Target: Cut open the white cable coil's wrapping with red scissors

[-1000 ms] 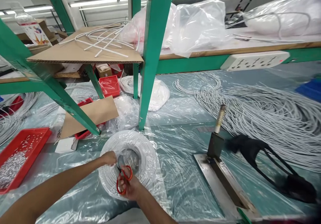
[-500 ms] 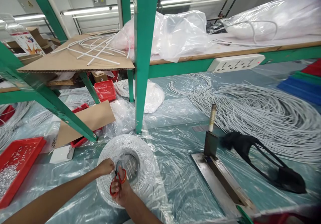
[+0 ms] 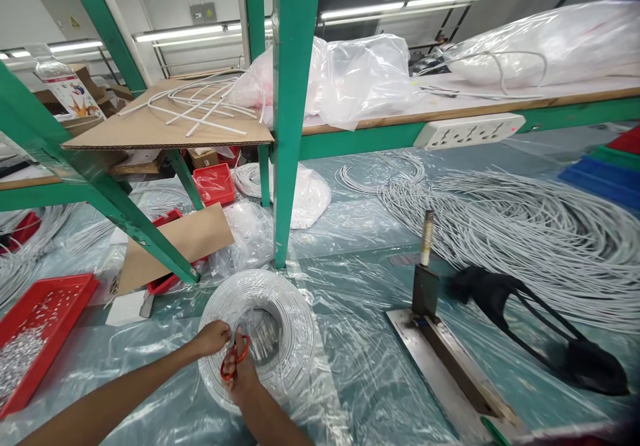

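A pair of scissors with orange-red handles [image 3: 243,349] is held in my right hand [image 3: 244,381], fingers through and around the loops. Its blades point up and away from me, mostly hidden by the fingers. Close on the left, my left hand [image 3: 214,338] is closed in a pinch; what lies between its fingertips is too small to make out. Both hands are over a coil of white cable [image 3: 297,326], wrapped in clear film and lying flat on the plastic-covered table. The coil's open centre shows just right of the scissors.
A metal hand-lever tool [image 3: 425,293] on a long base stands at right, beside a black strap-like item [image 3: 535,313] and a large heap of cut cables [image 3: 500,233]. A green post [image 3: 285,199] rises behind the coil. A red tray [image 3: 60,339] of small parts lies left.
The view has shifted slightly, so the scene sits a little lower and to the right. The scissors' handles look closer together. My hands remain over the coil.
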Motion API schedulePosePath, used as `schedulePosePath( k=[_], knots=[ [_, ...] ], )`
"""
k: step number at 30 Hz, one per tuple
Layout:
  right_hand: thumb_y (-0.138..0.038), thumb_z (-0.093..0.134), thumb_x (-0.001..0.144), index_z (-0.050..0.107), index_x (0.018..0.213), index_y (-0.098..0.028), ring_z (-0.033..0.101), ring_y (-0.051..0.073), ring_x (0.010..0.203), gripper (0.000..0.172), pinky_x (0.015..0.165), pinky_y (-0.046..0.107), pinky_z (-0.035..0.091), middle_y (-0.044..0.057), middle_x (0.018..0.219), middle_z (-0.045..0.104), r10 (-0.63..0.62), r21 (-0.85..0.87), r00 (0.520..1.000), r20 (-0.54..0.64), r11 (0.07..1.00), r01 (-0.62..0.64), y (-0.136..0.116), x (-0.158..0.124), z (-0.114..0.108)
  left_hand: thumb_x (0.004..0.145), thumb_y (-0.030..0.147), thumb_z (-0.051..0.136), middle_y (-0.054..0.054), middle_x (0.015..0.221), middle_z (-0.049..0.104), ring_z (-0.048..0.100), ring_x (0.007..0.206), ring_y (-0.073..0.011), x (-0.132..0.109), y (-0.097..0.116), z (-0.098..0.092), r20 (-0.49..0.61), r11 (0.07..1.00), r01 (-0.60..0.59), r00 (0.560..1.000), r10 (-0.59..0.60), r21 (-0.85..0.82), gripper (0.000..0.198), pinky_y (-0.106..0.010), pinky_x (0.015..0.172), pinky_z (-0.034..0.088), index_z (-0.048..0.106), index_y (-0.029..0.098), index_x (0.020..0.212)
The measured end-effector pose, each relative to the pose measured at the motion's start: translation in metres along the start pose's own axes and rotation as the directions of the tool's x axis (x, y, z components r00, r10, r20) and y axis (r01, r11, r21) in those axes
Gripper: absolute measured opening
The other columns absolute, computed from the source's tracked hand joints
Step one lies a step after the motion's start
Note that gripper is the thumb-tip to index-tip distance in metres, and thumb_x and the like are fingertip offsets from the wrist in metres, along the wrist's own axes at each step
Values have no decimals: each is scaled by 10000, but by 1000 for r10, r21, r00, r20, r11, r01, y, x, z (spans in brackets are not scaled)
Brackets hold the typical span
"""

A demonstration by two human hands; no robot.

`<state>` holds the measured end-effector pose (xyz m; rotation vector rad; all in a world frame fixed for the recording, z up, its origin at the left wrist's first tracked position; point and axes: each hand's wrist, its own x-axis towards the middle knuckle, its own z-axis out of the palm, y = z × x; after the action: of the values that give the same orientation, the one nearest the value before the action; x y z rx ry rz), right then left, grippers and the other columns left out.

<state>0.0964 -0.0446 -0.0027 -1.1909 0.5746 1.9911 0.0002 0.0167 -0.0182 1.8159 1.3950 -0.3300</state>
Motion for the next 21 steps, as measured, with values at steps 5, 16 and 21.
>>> schedulePosePath(
  k=[5, 16, 21],
  knots=[
    [-544, 463, 813, 327, 544, -182, 299, 7, 263, 472, 277, 110, 199, -96, 361, 320, -27, -12, 1000, -12, 1000, 27, 6, 2, -2, 753, 183, 384, -19, 641, 577, 519, 653, -157, -7, 1, -1, -36, 1000, 5, 999, -5, -2, 229, -228, 595, 330, 581, 156, 639],
    [-630, 352, 815, 391, 529, -168, 359, 44, 273, 545, 297, 147, 201, -74, 355, 359, 218, -159, 966, 136, 968, -196, -15, -3, -17, 615, 142, 439, 54, 376, 313, 334, 438, -96, 16, -3, 13, 57, 965, 141, 990, -131, -222, 208, -225, 458, 244, 392, 162, 413],
    [-669, 339, 789, 420, 534, -164, 392, 60, 293, 572, 314, 159, 275, -59, 373, 398, 344, -260, 917, 201, 921, -289, -25, -2, -27, 667, 228, 443, 68, 398, 318, 301, 403, -79, 21, -9, 23, 72, 908, 192, 981, -178, -372, 204, -217, 432, 235, 373, 183, 480]
  ],
)
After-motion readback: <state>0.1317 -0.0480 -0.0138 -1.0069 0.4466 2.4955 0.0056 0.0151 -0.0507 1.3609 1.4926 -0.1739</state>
